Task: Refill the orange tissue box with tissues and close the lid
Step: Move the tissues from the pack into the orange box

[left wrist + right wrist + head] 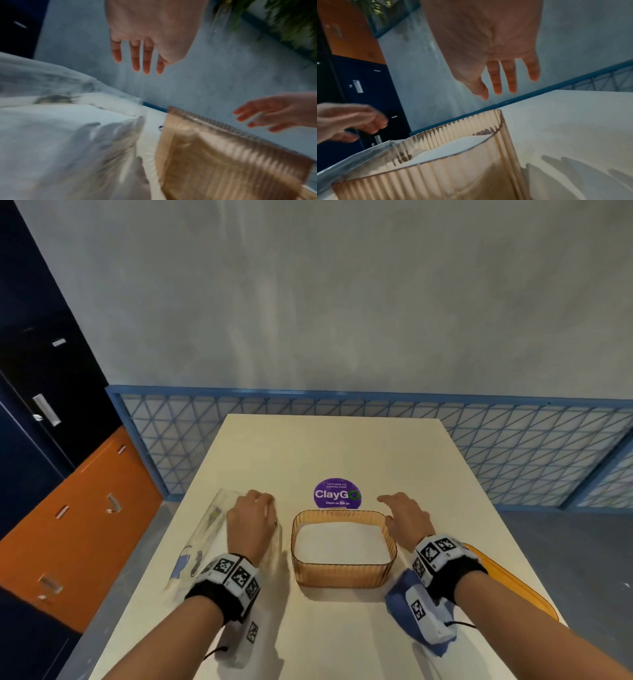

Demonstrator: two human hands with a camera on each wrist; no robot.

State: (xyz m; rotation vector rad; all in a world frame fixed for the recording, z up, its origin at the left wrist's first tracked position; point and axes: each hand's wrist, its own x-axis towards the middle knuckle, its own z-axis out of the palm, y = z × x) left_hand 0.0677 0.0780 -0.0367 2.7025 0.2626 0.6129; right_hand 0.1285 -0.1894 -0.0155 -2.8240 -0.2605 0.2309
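The orange ribbed tissue box point(343, 577) stands lidless in the middle of the table, with a white stack of tissues point(339, 542) inside it. Its orange lid point(513, 583) lies flat to the right, partly under my right forearm. My left hand point(253, 518) hovers over a clear plastic wrapper point(205, 535) left of the box; in the left wrist view its fingers point(147, 60) are straight and hold nothing. My right hand point(400, 515) hangs relaxed just above the box's right rim, its fingers point(510, 77) apart and empty.
A purple round sticker point(337, 493) is on the cream table point(342, 446) behind the box. A blue lattice railing point(479, 440) runs behind the table's far edge. Dark blue and orange lockers point(68, 508) stand to the left.
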